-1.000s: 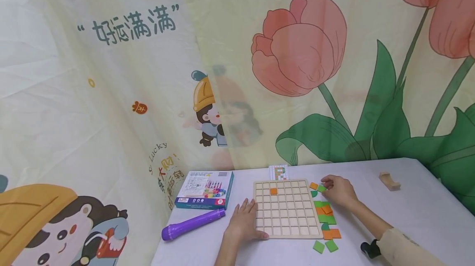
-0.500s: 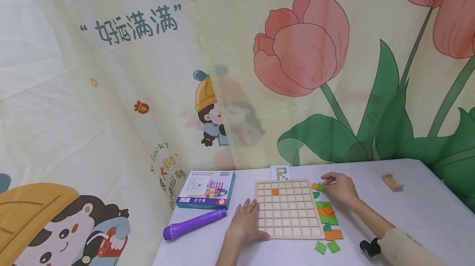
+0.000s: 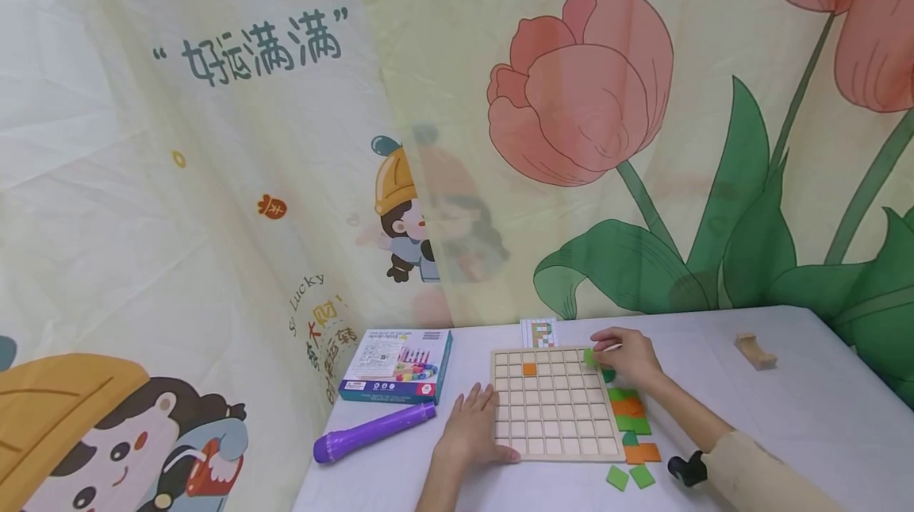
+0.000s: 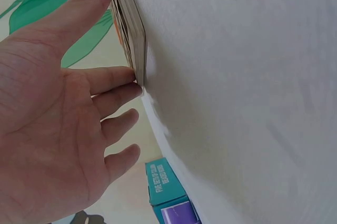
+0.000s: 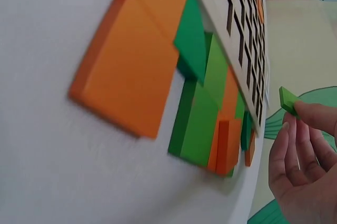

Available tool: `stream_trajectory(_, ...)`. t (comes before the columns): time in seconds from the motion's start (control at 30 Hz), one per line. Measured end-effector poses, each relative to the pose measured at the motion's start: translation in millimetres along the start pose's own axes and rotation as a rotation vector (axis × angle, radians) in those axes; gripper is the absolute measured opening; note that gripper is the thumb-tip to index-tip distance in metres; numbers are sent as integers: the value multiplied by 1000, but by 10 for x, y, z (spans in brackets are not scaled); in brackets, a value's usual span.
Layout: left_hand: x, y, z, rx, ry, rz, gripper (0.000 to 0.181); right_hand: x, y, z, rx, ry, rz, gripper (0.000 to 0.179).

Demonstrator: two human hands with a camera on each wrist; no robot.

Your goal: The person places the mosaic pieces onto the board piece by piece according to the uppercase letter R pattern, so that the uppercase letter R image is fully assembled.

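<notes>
A wooden grid board (image 3: 557, 407) lies on the table, and one orange square tile (image 3: 529, 369) sits in a cell near its upper left. My left hand (image 3: 467, 426) rests along the board's left edge; in the left wrist view its fingers are straight and the fingertips touch the board's side. Between thumb and fingers my right hand (image 3: 628, 357) pinches a light green tile (image 5: 287, 100), held over the board's upper right corner. Beside the board's right edge lie loose tiles: orange squares (image 5: 131, 61), green squares (image 3: 617, 478) and a dark green piece (image 5: 192, 37).
A small pattern card (image 3: 539, 332) lies behind the board. To the left are a flat printed box (image 3: 396, 365) and a purple tube-shaped object (image 3: 374, 433). A small wooden block (image 3: 754, 351) stands at the far right. A printed curtain hangs behind the table.
My right hand has lifted the light green tile from the upper end of the loose tiles and moved left to the board's upper right corner. My left hand stays at the board's edge.
</notes>
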State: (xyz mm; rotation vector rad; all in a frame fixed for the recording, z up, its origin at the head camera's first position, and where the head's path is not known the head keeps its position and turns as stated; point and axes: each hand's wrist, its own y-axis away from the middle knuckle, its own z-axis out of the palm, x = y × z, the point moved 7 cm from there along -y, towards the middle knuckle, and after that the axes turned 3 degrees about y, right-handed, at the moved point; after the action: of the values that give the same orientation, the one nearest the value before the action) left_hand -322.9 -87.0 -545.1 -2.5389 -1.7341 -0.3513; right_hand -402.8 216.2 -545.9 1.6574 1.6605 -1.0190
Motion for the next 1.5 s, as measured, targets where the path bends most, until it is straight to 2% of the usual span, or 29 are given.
stream_trajectory(0.23, 7, -1, -19, 8, 0, -3, 114, -58, -90, 195, -38, -46, -39, 29)
stream_trajectory(0.47, -1, -4, -19, 4, 8, -3, 114, -115, -117, 413, -54, -48, 3, 27)
stream_trajectory(0.63, -25, -14, -16, 4, 4, -8, 115, -154, -147, 555, -65, -51, -2, 24)
stream_trajectory(0.8, -43, -15, 12, -5, 11, -12, 116, -148, -151, 645, -75, -70, 19, 20)
stream_trajectory(1.0, -25, -9, 9, -2, -13, -14, 115, -205, -143, 706, -89, -84, -14, 19)
stream_trajectory(1.27, -15, -18, 1, -1, -3, -5, 114, -276, -159, 763, -77, -51, -42, 15)
stream_trajectory(1.5, -21, -13, 21, -8, 12, -4, 113, -338, -126, 842, -46, 54, -130, 8)
